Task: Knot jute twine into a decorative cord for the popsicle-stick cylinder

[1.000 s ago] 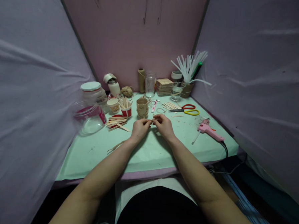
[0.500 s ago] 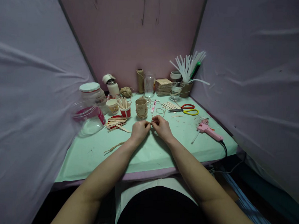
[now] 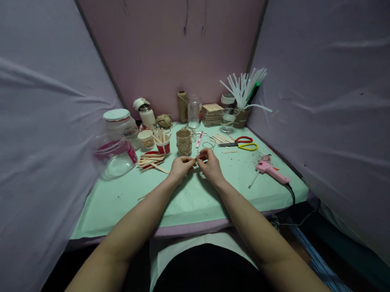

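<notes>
Close together over the middle of the table, both my hands pinch a thin length of twine (image 3: 209, 144), which curls away behind my fingers. My left hand (image 3: 181, 167) has thumb and index finger pressed together. Facing it, my right hand (image 3: 211, 165) is closed in a similar pinch. The short piece between the fingertips is mostly hidden. Just beyond my left hand stands a small brown cup (image 3: 184, 143) with a wrapped, textured outside. Under my left forearm, the tip of a braided cord (image 3: 141, 198) shows.
Left are clear jars (image 3: 116, 159), a red cup of craft sticks (image 3: 163, 145) and loose sticks (image 3: 151, 161). Right lie scissors (image 3: 244, 143) and a pink glue gun (image 3: 272, 171) with its cable over the edge. White glue sticks (image 3: 245, 90) stand at the back.
My left forearm has shifted slightly and now covers most of the braided cord. Both hands stay in their pinch, with small finger movements. The view has tilted a little.
</notes>
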`<control>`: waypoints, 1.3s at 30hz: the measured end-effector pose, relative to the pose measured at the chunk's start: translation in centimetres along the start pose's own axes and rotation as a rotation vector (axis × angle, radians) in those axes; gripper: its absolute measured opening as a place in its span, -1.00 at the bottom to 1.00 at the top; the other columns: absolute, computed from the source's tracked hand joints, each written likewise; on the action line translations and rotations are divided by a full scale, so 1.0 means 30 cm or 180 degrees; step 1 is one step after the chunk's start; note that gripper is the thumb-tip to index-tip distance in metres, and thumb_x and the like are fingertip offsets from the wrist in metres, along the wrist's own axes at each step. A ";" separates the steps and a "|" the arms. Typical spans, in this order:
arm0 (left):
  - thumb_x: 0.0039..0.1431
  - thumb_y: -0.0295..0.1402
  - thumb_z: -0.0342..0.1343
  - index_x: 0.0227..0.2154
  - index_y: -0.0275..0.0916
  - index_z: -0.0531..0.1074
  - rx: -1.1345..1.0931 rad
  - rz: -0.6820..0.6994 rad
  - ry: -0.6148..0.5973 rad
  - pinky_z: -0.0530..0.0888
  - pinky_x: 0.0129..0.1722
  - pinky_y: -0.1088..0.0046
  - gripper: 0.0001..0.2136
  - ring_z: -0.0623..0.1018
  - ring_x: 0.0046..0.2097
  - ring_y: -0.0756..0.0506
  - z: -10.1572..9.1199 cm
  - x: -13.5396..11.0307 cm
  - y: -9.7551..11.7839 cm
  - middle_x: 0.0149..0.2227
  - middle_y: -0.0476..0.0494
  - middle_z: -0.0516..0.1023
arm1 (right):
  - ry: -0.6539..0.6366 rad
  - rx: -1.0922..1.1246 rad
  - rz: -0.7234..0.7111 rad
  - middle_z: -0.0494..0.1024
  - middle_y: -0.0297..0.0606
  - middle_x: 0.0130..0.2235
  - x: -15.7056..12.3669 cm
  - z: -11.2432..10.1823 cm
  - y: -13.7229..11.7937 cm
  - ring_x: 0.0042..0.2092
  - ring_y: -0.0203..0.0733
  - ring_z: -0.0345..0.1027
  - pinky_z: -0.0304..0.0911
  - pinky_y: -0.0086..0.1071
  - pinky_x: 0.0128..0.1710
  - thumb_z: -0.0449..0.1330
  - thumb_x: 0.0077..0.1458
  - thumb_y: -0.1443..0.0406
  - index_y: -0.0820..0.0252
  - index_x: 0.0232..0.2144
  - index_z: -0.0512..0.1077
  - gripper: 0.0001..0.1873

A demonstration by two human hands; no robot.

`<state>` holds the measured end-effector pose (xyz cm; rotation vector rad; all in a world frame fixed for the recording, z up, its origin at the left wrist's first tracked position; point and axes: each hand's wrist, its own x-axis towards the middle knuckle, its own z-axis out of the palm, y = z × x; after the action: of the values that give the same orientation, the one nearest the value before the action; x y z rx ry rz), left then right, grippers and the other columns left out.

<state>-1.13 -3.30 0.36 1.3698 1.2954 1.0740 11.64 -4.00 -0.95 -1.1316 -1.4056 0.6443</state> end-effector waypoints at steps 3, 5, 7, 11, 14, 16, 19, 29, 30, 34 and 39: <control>-0.15 -0.27 0.17 -0.52 -0.33 0.48 -0.0233 0.0067 -0.0037 0.17 -0.56 0.55 -0.81 0.29 -0.56 0.07 0.006 0.005 -0.007 -0.58 -0.04 0.44 | 0.0048 0.0160 0.0140 0.46 -0.35 -0.39 0.005 -0.003 -0.003 -0.38 -0.27 0.35 0.24 -0.37 -0.33 0.12 -0.12 0.31 0.14 -0.31 0.22 -0.76; -0.15 -0.28 0.17 -0.50 -0.32 0.46 -0.0330 0.0131 -0.0029 0.20 -0.54 0.55 -0.81 0.31 -0.53 0.07 0.010 0.008 -0.011 -0.55 -0.04 0.45 | 0.0063 0.0370 0.0374 0.46 -0.37 -0.42 0.009 -0.004 -0.001 -0.39 -0.28 0.35 0.24 -0.37 -0.32 0.14 -0.14 0.30 0.15 -0.32 0.22 -0.75; -0.14 -0.28 0.18 -0.47 -0.31 0.44 -0.0431 0.0187 -0.0055 0.20 -0.53 0.56 -0.81 0.31 -0.52 0.07 0.012 0.008 -0.011 -0.55 -0.03 0.44 | 0.0029 0.0612 0.0710 0.44 -0.39 -0.45 0.013 -0.007 0.002 -0.42 -0.29 0.32 0.22 -0.39 -0.35 0.17 -0.17 0.28 0.16 -0.33 0.23 -0.72; -0.16 -0.23 0.23 -0.43 -0.29 0.45 -0.0759 0.0118 -0.0252 0.21 -0.53 0.57 -0.75 0.32 -0.50 0.07 0.013 0.004 -0.004 -0.51 0.00 0.42 | 0.0012 0.0811 0.0991 0.39 -0.43 -0.51 0.016 -0.015 0.000 -0.48 -0.33 0.24 0.17 -0.42 -0.43 0.20 -0.18 0.23 0.18 -0.37 0.27 -0.73; -0.18 -0.20 0.25 -0.41 -0.28 0.45 -0.0859 0.0025 -0.0231 0.22 -0.51 0.57 -0.71 0.33 -0.48 0.07 0.010 0.006 -0.004 -0.50 0.01 0.40 | 0.0012 0.0551 0.0631 0.41 -0.39 -0.48 0.014 -0.019 -0.009 -0.43 -0.31 0.25 0.20 -0.41 -0.37 0.19 -0.17 0.24 0.19 -0.46 0.33 -0.83; -0.17 -0.19 0.25 -0.41 -0.29 0.46 -0.0776 0.0066 -0.0121 0.22 -0.52 0.57 -0.72 0.32 -0.49 0.07 0.007 0.010 -0.006 -0.52 0.02 0.39 | -0.0038 0.0279 0.0372 0.44 -0.36 -0.46 0.012 -0.019 -0.015 -0.39 -0.29 0.28 0.22 -0.38 -0.31 0.15 -0.14 0.27 0.19 -0.49 0.38 -0.89; -0.13 -0.22 0.22 -0.43 -0.30 0.48 -0.0461 0.0304 0.0048 0.24 -0.49 0.55 -0.75 0.33 -0.48 0.05 0.002 0.012 -0.004 -0.52 -0.01 0.42 | -0.0015 -0.0031 0.0181 0.49 -0.32 -0.42 0.008 -0.017 -0.021 -0.36 -0.26 0.32 0.24 -0.36 -0.28 0.12 -0.10 0.28 0.18 -0.48 0.43 -0.88; -0.14 -0.33 0.24 -0.49 -0.31 0.49 -0.0667 0.0177 0.0102 0.29 -0.47 0.56 -0.85 0.39 -0.43 0.04 0.002 -0.001 0.013 -0.51 -0.04 0.46 | 0.0096 -0.0512 -0.0342 0.44 -0.29 -0.46 0.003 -0.021 -0.020 -0.39 -0.25 0.29 0.23 -0.37 -0.33 0.13 -0.03 0.28 0.17 -0.54 0.40 -0.88; -0.14 -0.36 0.24 -0.50 -0.32 0.47 -0.1022 -0.0095 -0.0019 0.26 -0.52 0.60 -0.86 0.37 -0.46 0.07 0.000 0.002 0.015 -0.52 -0.03 0.42 | 0.0081 -0.0503 -0.0411 0.43 -0.29 -0.46 0.002 -0.020 -0.021 -0.39 -0.26 0.28 0.22 -0.37 -0.34 0.12 -0.03 0.29 0.17 -0.54 0.39 -0.88; -0.15 -0.48 0.20 -0.54 -0.36 0.39 -0.2154 -0.1233 -0.0748 0.13 -0.65 0.69 -0.91 0.26 -0.56 0.14 -0.015 0.016 0.020 -0.58 0.00 0.31 | -0.0142 -0.0352 -0.0534 0.40 -0.31 -0.44 0.001 -0.012 -0.020 -0.38 -0.28 0.27 0.21 -0.40 -0.34 0.10 -0.02 0.31 0.18 -0.52 0.37 -0.90; -0.17 -0.45 0.25 -0.50 -0.35 0.38 -0.2079 -0.0819 -0.0651 0.09 -0.66 0.69 -0.84 0.22 -0.57 0.16 -0.015 0.014 0.017 -0.59 0.04 0.28 | -0.0295 -0.0208 -0.0189 0.44 -0.32 -0.40 0.006 -0.010 -0.004 -0.37 -0.29 0.27 0.22 -0.39 -0.30 0.11 -0.03 0.28 0.18 -0.46 0.39 -0.90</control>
<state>-1.46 -2.85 0.93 0.7722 0.8321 1.0220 11.91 -3.95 -0.72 -1.1190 -1.5433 0.6189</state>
